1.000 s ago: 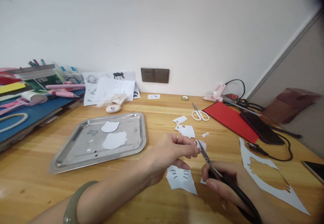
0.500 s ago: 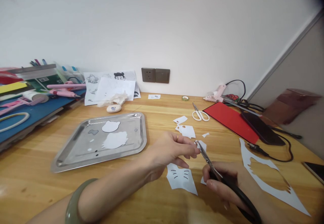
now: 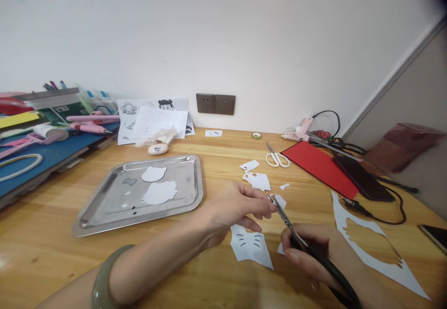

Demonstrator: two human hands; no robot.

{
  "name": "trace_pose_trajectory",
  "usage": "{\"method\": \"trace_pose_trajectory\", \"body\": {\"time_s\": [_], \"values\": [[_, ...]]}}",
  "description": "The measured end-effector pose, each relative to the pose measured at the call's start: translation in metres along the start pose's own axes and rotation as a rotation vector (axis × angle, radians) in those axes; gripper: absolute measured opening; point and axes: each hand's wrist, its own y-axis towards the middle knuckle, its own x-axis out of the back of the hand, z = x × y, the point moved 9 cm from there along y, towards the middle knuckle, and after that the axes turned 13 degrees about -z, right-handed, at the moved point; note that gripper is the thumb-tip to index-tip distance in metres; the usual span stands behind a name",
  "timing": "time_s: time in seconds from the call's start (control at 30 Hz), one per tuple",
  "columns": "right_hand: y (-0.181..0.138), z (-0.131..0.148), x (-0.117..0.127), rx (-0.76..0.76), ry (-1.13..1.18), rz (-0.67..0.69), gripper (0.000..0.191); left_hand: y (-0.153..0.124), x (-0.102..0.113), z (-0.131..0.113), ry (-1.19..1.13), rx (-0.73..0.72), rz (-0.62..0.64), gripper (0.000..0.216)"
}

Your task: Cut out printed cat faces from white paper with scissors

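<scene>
Though cluttered, wooden table (image 3: 195, 278) against wall (image 3: 223, 38); right fingers (image 3: 302, 260) round scissors (image 3: 288, 225), left fingers' (image 3: 257, 205) grip unclear.

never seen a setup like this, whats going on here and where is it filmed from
There is no machine: these are a person's bare hands, filmed by one camera worn on that person's head, looking forward and down. The right hand holds black scissors. The left hand is by their tips; anything it pinches is too small to tell. On the table, a tray with paper cut-outs lies to the left, scraps lie near the hands, and white scissors and a red sheet lie farther back, toward the right.
</scene>
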Motion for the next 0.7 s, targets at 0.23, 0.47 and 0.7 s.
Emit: {"method": "trace_pose_trajectory", "body": {"time_s": [0.23, 0.47, 0.7], "values": [[0.0010, -0.0035, 0.0002, 0.012, -0.016, 0.007, 0.026, -0.0006, 0.0005, 0.0003, -0.010, 0.001, 0.003, 0.010], [-0.0002, 0.0032, 0.0027, 0.025, -0.053, 0.002, 0.024, -0.0008, -0.0015, 0.0010, -0.020, 0.002, 0.010, 0.011], [0.0003, -0.0020, 0.0019, 0.024, -0.015, -0.007, 0.024, -0.0021, -0.0005, 0.0006, -0.039, 0.003, -0.022, 0.007]]}}
